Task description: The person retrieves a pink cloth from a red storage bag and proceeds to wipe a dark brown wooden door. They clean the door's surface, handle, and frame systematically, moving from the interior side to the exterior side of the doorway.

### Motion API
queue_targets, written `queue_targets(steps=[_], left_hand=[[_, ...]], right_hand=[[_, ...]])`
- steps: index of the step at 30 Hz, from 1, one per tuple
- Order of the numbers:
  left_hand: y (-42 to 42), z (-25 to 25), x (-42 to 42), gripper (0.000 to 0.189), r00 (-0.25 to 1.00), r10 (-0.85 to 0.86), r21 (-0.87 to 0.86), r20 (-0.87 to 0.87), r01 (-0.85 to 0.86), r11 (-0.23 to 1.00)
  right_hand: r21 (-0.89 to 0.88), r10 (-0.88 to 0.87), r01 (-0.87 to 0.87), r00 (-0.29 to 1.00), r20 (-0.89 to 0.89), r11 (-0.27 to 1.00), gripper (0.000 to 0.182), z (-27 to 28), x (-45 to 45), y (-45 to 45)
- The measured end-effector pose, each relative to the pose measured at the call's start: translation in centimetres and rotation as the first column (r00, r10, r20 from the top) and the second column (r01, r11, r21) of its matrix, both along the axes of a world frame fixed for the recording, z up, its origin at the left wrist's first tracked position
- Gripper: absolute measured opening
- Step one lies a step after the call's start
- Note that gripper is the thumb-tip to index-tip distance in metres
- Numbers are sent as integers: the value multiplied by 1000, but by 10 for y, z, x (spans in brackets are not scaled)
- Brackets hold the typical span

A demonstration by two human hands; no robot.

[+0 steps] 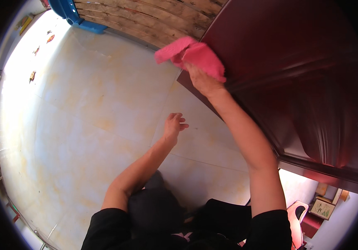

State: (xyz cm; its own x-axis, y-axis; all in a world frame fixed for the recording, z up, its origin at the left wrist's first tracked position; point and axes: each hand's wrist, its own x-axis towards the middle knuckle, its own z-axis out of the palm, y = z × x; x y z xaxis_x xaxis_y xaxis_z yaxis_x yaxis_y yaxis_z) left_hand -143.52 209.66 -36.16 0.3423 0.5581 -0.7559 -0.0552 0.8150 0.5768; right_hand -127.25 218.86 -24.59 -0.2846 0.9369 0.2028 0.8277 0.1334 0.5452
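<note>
My right hand point(204, 82) is shut on a pink cloth point(202, 57), which is bunched and partly draped over my fingers. The cloth lies against the outer edge of a glossy dark red furniture panel point(260, 56), close to its lower corner. My left hand point(174, 125) hangs in front of me above the tiled floor point(104, 103), with its fingers slightly bent and apart and nothing in it. The palm side of my right hand is hidden.
Wooden slats point(147, 18) run beyond the panel, with a blue plastic piece point(88, 26) beside them. At lower right, a decorated box point(322, 208) stands near a pink object with a dark opening point(297, 215). My dark-clothed knees point(154, 203) are below my arms.
</note>
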Motion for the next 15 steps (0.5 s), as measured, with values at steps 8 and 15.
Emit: queue_targets(steps=[8, 15], left_hand=[[1, -16, -31, 32, 993, 77, 0, -84, -77, 997], [-5, -13, -34, 30, 995, 43, -7, -88, -44, 999]], right_hand=[[-448, 216, 7, 870, 443, 894, 34, -126, 19, -34], [-598, 106, 247, 864, 492, 762, 32, -231, 139, -241]])
